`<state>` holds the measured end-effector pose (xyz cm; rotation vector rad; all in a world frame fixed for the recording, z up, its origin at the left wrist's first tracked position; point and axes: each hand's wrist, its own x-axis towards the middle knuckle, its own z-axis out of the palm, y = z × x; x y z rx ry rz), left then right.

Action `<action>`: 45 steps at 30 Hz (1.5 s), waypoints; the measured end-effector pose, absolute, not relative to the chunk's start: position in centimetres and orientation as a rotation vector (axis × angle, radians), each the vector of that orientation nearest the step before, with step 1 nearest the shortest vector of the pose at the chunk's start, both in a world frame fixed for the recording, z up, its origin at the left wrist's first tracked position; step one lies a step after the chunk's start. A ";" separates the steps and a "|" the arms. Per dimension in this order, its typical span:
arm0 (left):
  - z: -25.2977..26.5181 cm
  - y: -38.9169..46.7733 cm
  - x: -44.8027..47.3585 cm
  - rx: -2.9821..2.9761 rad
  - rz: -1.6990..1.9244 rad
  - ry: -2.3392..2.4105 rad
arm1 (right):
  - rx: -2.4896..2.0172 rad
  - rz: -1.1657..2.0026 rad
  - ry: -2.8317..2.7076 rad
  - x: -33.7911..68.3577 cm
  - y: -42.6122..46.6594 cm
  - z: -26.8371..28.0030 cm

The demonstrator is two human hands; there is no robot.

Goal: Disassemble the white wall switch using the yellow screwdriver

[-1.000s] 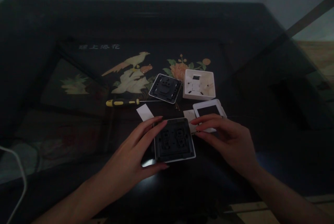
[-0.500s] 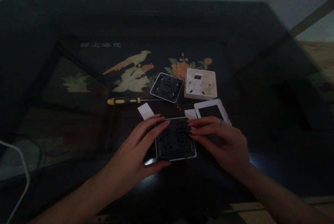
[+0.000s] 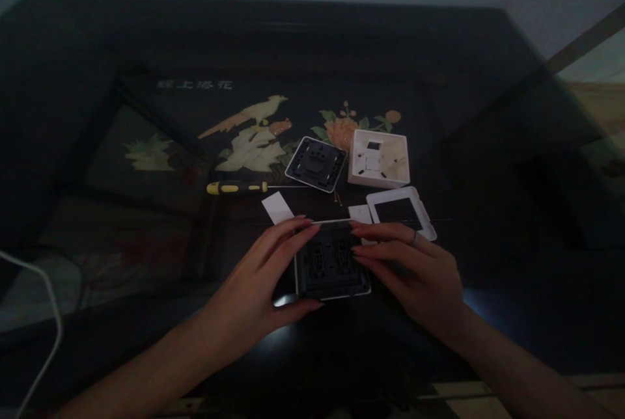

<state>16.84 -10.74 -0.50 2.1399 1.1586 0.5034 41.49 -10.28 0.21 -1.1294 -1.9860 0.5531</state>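
A square switch panel [image 3: 332, 282], black with a thin white rim, lies face-on before me with two raised rectangular mechanisms. My left hand [image 3: 273, 269] clasps its left side, fingers along the upper edge and thumb at the lower edge. Over its upper right part, my right hand [image 3: 415, 263] has thumb and fingertips pinched together; whatever is between them is too dark to make out. Just beyond are two white cards, the left card [image 3: 277, 207] and the right card [image 3: 360, 213], and a white frame [image 3: 424, 216].
Farther back lie a second black panel [image 3: 317, 164], an open white back box [image 3: 379, 175] and a yellow-and-black screwdriver [image 3: 237, 188]. Small screws [image 3: 338, 199] rest near its tip. A white cable [image 3: 56, 315] runs along the left. The glossy dark table [image 3: 293, 48] has bird and flower decoration.
The whole view has shifted slightly, so things appear a little farther right. Both hands keep nearly the same place on the switch panel.
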 end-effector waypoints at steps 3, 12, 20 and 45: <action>-0.5 -10.7 16.9 2.143 0.507 1.159 | -1.094 0.466 -2.053 41.7 -10.4 0.0; 0.1 -10.6 16.8 2.142 0.481 1.149 | -1.034 0.392 -2.103 41.8 -10.3 -0.4; -0.1 -10.5 16.8 2.136 0.505 1.169 | -1.047 0.373 -2.139 41.9 -10.2 -0.1; -0.4 -10.6 16.8 2.122 0.510 1.160 | -1.279 0.526 -1.976 42.5 -9.8 0.6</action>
